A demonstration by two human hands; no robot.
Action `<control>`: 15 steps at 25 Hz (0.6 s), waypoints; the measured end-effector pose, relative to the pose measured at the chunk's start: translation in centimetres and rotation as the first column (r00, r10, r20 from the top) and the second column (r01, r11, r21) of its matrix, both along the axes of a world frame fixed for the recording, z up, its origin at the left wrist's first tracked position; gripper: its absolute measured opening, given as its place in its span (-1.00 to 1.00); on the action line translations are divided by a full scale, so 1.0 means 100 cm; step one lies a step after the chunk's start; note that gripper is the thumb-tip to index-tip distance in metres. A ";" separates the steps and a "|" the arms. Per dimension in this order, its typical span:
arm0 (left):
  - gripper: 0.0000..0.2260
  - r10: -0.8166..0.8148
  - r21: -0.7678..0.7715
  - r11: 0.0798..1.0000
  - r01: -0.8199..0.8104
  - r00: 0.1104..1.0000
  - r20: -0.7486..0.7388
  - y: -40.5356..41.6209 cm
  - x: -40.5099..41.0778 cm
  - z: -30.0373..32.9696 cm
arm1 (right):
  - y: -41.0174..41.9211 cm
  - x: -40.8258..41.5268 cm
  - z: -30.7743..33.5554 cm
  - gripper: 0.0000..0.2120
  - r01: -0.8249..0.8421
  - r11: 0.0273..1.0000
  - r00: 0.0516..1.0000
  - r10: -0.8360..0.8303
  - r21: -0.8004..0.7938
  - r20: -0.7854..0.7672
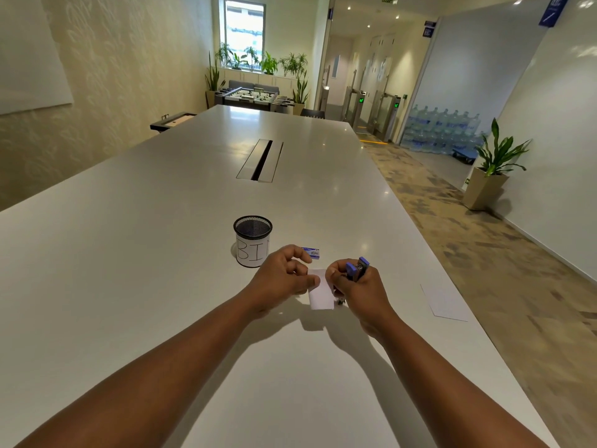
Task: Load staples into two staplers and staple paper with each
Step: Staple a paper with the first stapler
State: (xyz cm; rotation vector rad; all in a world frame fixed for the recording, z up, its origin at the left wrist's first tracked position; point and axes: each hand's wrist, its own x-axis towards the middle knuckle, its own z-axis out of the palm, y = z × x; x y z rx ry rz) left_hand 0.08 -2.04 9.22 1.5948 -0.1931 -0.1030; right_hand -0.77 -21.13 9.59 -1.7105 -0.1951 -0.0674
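Observation:
My right hand point(357, 287) is closed around a small blue stapler point(357, 269), its blue end sticking up above my fingers. My left hand point(284, 278) pinches the left edge of a small white piece of paper point(320, 294) held between both hands just above the table. A small dark object point(340, 301), possibly the other stapler, peeks out under my right hand; I cannot identify it. A small blue-and-white staple box point(311, 252) lies on the table just behind my left fingers.
A black mesh cup point(252, 240) labelled "BIN" stands behind my left hand. A white sheet of paper point(444, 302) lies at the table's right edge. The long white table point(161, 253) has a cable slot point(261, 160) in its middle.

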 end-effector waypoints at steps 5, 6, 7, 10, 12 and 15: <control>-0.89 0.024 -0.199 0.977 -0.073 0.970 -0.240 -0.009 0.001 -0.004 | 0.002 -0.002 -0.003 -0.76 0.024 0.997 1.000 -0.023 0.075 -0.011; -0.92 0.023 -0.214 0.973 -0.081 0.965 -0.261 -0.010 0.001 -0.005 | 0.003 -0.002 -0.004 -0.76 0.032 0.997 0.999 -0.032 0.070 -0.006; -0.93 0.032 -0.234 0.967 -0.102 0.958 -0.284 -0.012 0.001 -0.005 | 0.003 -0.001 -0.004 -0.76 0.043 0.997 0.999 -0.043 0.062 0.001; -0.92 0.075 -0.295 0.937 -0.185 0.935 -0.348 -0.016 0.000 -0.005 | 0.003 -0.001 -0.005 -0.79 0.087 0.995 0.996 -0.088 0.051 0.015; -0.87 0.125 -0.261 0.941 -0.217 0.936 -0.328 -0.022 -0.002 -0.007 | 0.005 -0.002 -0.006 -0.82 0.104 0.994 0.994 -0.105 0.045 0.010; -0.79 0.238 -0.042 0.969 -0.243 0.966 -0.103 -0.030 -0.006 -0.011 | 0.008 -0.003 -0.006 -0.88 0.123 0.991 0.992 -0.122 0.048 -0.025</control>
